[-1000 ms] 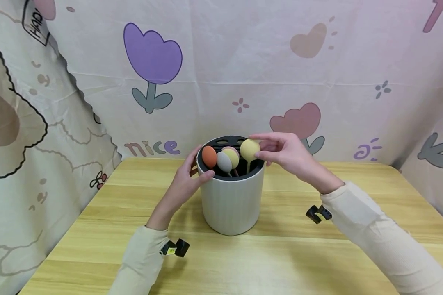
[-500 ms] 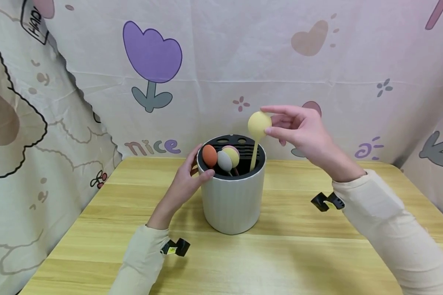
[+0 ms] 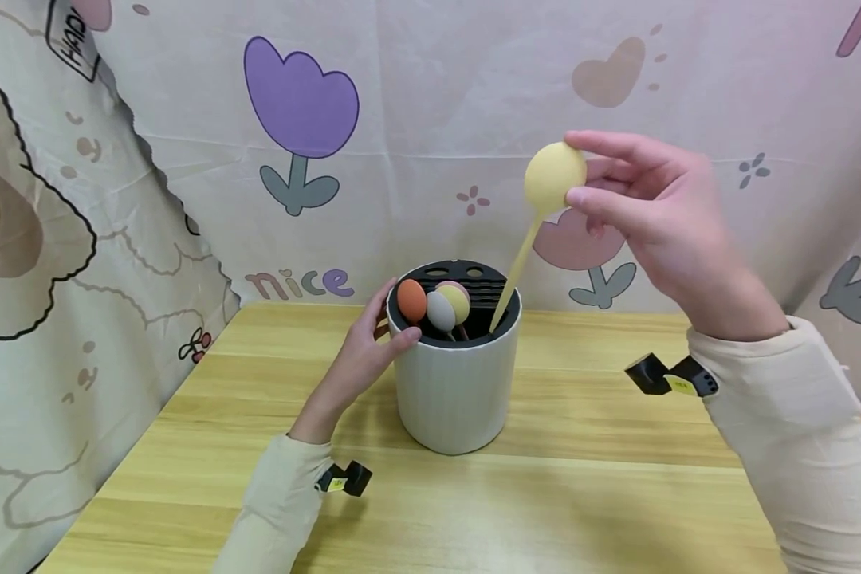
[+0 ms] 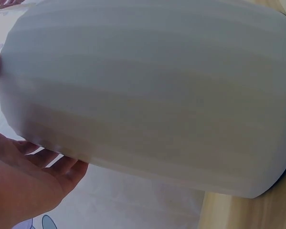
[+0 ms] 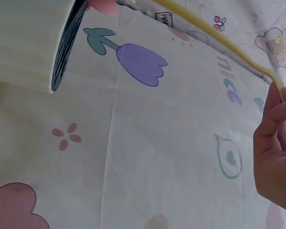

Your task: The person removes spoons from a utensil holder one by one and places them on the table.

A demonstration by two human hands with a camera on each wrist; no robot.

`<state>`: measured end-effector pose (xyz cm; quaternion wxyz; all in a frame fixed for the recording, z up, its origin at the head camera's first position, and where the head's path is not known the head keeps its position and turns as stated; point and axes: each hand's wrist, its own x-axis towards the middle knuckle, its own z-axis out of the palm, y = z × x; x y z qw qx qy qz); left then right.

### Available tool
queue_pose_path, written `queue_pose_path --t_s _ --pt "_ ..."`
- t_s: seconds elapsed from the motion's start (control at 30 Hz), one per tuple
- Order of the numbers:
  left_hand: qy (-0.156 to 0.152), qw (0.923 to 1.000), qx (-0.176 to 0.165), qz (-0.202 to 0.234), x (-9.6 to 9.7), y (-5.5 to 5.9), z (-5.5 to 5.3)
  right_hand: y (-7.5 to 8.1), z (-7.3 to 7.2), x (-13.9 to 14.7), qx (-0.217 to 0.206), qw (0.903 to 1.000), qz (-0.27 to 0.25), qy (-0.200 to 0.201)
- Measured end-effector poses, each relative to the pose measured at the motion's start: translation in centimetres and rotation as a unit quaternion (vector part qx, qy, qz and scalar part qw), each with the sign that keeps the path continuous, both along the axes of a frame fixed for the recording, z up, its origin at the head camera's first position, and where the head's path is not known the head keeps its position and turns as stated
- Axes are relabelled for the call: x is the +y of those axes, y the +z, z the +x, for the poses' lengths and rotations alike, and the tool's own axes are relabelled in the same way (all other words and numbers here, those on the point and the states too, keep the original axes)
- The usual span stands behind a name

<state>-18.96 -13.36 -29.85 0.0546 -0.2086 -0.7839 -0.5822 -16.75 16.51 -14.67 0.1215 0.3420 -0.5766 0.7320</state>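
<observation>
The yellow spoon has risen, head pinched in the right hand, handle end at the mouth of the white holder; draw along its slant, left hand gripping the rim.

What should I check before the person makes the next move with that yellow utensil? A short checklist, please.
1. Right grip pinching the yellow utensil by its round head: ok.
2. Left grip holding the white holder near its rim: ok.
3. Holder upright on the table: ok.
4. Yellow stem clear of the opening: not ok; its lower end reaches into it in the head view.
5. Orange head and grey head apart from the yellow stem: ok.
6. Stems apart inside: cannot tell, hidden.
</observation>
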Motion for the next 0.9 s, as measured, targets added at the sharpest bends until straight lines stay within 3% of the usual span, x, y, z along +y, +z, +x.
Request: queue_pose_path --t_s 0.07,0.27,0.57,0.77,0.9 --pt "0.001 1.0 -0.001 -0.001 0.0 0.0 0.0 0.0 -0.1 0.4 -0.012 0.9996 -0.016 0.022" --pt "0.001 1.0 -0.001 0.002 0.1 0.1 -0.1 -1.1 -0.3 0.8 -0.057 0.9982 0.018 0.003" --pt "0.005 1.0 -0.007 -0.003 0.2 0.0 0.0 -5.6 -1.7 1.7 -0.124 0.9894 0.075 -0.014" --pt "0.0 1.0 -0.005 -0.001 0.2 -0.1 0.0 -8.7 -2.2 2.2 -0.152 0.9785 0.133 -0.043" --pt "-0.001 1.0 -0.004 -0.001 0.1 -0.1 0.1 -10.6 -2.5 2.5 -0.171 0.9605 0.206 -0.077"
